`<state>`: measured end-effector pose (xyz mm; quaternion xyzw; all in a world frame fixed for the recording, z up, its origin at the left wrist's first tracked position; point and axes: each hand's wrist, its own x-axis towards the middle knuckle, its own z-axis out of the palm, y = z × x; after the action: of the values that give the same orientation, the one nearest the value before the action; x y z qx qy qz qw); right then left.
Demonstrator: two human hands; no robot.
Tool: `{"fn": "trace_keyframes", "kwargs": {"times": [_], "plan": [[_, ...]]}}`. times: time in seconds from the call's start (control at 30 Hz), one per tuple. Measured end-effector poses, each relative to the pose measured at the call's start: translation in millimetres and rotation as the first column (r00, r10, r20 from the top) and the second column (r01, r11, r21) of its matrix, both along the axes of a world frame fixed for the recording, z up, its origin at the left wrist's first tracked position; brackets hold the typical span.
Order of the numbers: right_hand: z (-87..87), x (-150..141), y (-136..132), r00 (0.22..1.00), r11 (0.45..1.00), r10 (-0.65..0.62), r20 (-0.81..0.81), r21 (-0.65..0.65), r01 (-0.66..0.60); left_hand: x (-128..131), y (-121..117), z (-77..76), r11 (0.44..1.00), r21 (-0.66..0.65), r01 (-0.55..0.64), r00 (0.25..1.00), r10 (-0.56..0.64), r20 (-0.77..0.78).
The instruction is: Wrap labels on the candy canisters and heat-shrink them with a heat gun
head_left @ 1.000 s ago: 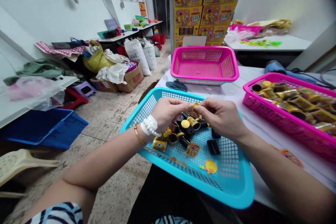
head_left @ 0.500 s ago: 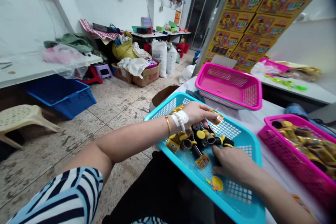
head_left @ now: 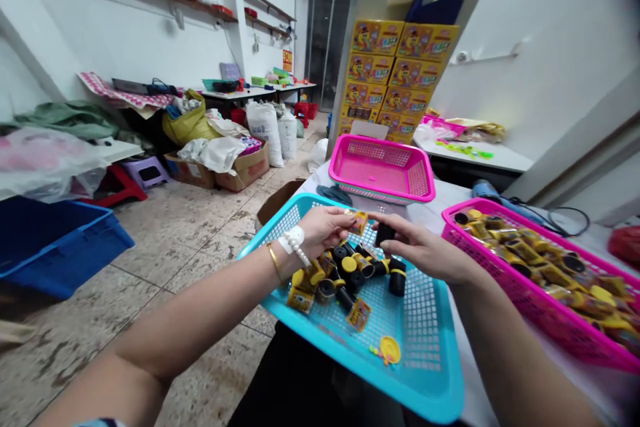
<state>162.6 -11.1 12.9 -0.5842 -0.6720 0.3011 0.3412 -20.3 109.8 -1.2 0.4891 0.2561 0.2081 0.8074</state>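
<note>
The left hand (head_left: 325, 230) pinches a small printed piece (head_left: 359, 222) between thumb and fingers, over the far part of the blue basket (head_left: 453, 347). The grip sits at one end, presumably to leave the rest uncovered. The right hand (head_left: 413, 243) grasps a black cylinder (head_left: 385, 235), also above the blue basket, its forefinger reaching towards the printed piece; I cannot tell whether it touches. Holding both over the basket probably means anything dropped lands inside.

Within the blue basket, black and yellow cylinders (head_left: 349, 264) lie jumbled in its middle, some with printed pieces attached. Nearer its front edge sits a round yellow lid (head_left: 390, 349) with small coloured beads (head_left: 375, 350) beside it, perhaps kept apart from the heap.

Right of the blue basket, a pink basket (head_left: 500, 290) is heaped with yellow-and-black items (head_left: 555, 267), seemingly within easy reach. Beyond the blue basket, another pink basket (head_left: 387, 177) stands before stacked yellow boxes (head_left: 377, 37).
</note>
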Motion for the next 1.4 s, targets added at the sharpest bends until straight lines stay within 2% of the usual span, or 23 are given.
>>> {"fn": "trace_keyframes", "kwargs": {"times": [0.13, 0.27, 0.4, 0.57, 0.8, 0.97, 1.07, 1.13, 1.23, 1.27, 1.4], "plan": [[-10.7, 4, 9, 0.959, 0.997, -0.074, -0.275, -0.032, 0.068, 0, 4, -4.3, 1.000, -0.004, -0.017, 1.000, 0.017, 0.018], [-12.6, 8, 12, 0.874, 0.984, -0.138, -0.466, 0.034, 0.174, 1, 9, -7.1, 0.999, -0.023, -0.033, 0.997, 0.035, 0.064], [-12.6, 7, 14, 0.857, 0.992, -0.063, -0.512, 0.059, 0.108, 0, 8, -4.0, 0.999, -0.026, -0.033, 0.999, 0.033, 0.029], [-14.7, 4, 15, 0.870, 0.983, -0.077, -0.486, 0.110, 0.148, -1, 5, -1.7, 0.999, -0.039, -0.016, 1.000, 0.017, 0.025], [-16.8, 7, 14, 0.851, 0.999, -0.001, -0.525, 0.045, 0.029, -2, 6, 0.4, 0.999, -0.043, -0.016, 0.999, 0.018, 0.041], [-6.2, 11, 5, 0.916, 0.987, 0.124, -0.383, 0.145, -0.073, -3, 6, 2.8, 0.999, -0.004, -0.035, 0.998, 0.035, 0.047], [6.4, 14, -7, 0.970, 0.972, 0.166, -0.179, 0.196, -0.130, -2, 5, 2.0, 1.000, 0.002, -0.027, 0.999, 0.027, 0.031], [15.5, 17, -17, 0.967, 0.958, 0.253, 0.044, 0.129, -0.256, -1, 4, 1.2, 1.000, 0.018, -0.018, 0.999, 0.017, 0.036], [23.9, 22, -27, 0.858, 0.897, 0.440, 0.264, -0.083, -0.434, 1, 4, 0.6, 0.999, 0.037, -0.007, 0.999, 0.005, 0.046], [24.0, 22, -28, 0.838, 0.890, 0.456, 0.301, -0.122, -0.440, 1, 4, 0.9, 0.999, 0.033, 0.002, 0.999, -0.004, 0.045], [10.7, 4, -20, 0.819, 0.931, 0.366, 0.441, -0.165, -0.327, 2, 3, 3.4, 1.000, 0.012, 0.013, 1.000, -0.013, 0.026]]}}
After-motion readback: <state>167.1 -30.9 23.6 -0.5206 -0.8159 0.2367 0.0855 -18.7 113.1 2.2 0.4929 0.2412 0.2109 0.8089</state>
